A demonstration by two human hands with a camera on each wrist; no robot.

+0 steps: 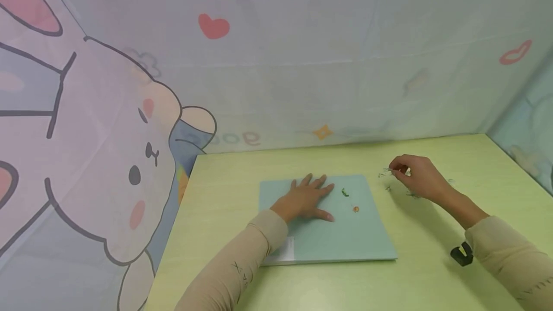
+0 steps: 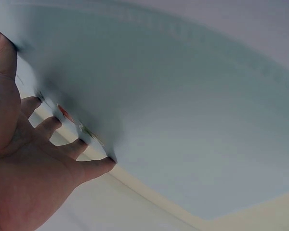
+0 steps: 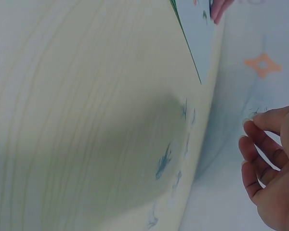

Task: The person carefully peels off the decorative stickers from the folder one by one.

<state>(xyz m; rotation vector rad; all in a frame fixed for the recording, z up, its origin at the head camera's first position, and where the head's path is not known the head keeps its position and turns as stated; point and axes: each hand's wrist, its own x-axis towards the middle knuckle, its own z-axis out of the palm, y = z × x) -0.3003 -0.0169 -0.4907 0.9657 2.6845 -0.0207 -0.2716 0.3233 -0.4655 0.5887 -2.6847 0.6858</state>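
My left hand (image 1: 304,199) rests on a pale blue-green booklet (image 1: 345,239), its fingers spread. In the left wrist view, those fingertips meet the booklet (image 2: 183,110). To the right of the hand, a small green sprig (image 1: 344,192) and a small orange-brown spot (image 1: 356,209) show on the cover. Off the booklet's right side, my right hand (image 1: 416,174) pinches a thin, sprig-like piece (image 1: 386,171) between thumb and forefinger, raised over the table. The right wrist view shows this piece (image 3: 256,113) at the fingertips; its exact kind is too small to tell.
Several more dark, sprig-like pieces (image 3: 164,162) lie on the yellow-green table (image 1: 216,196) below the right hand. A white label (image 1: 282,251) marks the booklet's near left corner. Behind the table hangs a printed cloth (image 1: 302,85). A black device (image 1: 462,254) sits at the right sleeve.
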